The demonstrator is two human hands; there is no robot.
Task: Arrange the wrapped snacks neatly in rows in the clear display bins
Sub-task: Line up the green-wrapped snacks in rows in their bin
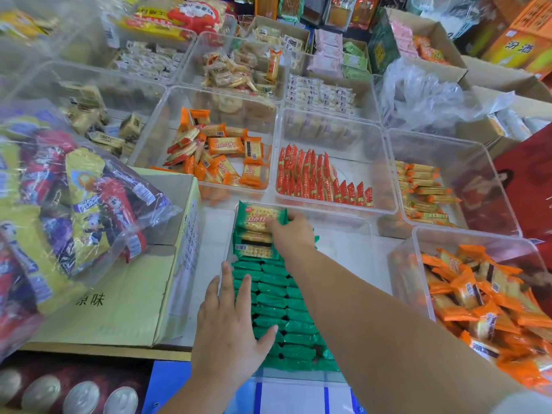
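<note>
Though impossible to weigh by eye, safest to treat the green cracker packets [277, 297] as light, crinkly and slick in their film, with brittle crackers inside, liable to crack under a hard squeeze. Packed on edge in two close rows down the lower centre of the frame, inside the nearest clear bin [343, 225], with a few flat-laid packets [260, 219], label up, stacked at its far end. Best taken by the long flat faces, several at once between palm and fingers, rather than by the crimped ends, likely to flex and slip. Left hand [230, 333] spread flat on the left row, fingers straight, pressing or steadying, gripping nothing. Right hand [291, 234] reaching onto the flat-laid packets, fingertips on the top one; cannot tell whether pinching it or merely pushing, underside hidden behind the knuckles. Right row partly covered by the right forearm [373, 324], so no judging its evenness there. Near wall of the bin hard to make out against the blue-and-white sheet [292, 395] below. Bin of orange cracker packets [478, 297] at lower right cut off by the frame edge. Bag of mixed snacks [59, 204] at left blurred, over a cardboard box [134, 294].
</note>
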